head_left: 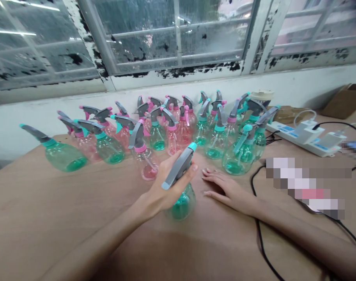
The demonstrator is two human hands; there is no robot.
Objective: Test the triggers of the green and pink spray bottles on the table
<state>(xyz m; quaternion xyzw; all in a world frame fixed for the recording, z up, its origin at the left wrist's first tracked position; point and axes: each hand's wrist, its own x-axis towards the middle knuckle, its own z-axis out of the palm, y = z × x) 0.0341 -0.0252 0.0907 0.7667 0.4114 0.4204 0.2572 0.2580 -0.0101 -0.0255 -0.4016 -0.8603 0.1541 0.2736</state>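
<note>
My left hand (163,183) is wrapped round the neck of a green spray bottle (182,207) with a grey and teal spray head. That bottle is upright at the front of the table, its neck hidden by my fingers. To its right, my right hand (224,189) lies on the tabletop, fingers stretched out and holding nothing. Just behind my left hand stands a pink spray bottle (145,164). Beyond it are several more pink and green bottles, including a green spray bottle (65,156) at the far left and a green spray bottle (238,162) beyond my right hand.
A white power strip (300,136) with plugged-in chargers lies at the right. Its black cable (258,230) runs forward past my right forearm. A lidded cup (262,95) and a cardboard box (346,101) stand at the back right, below the windows. A pixelated object (306,187) lies near the cable.
</note>
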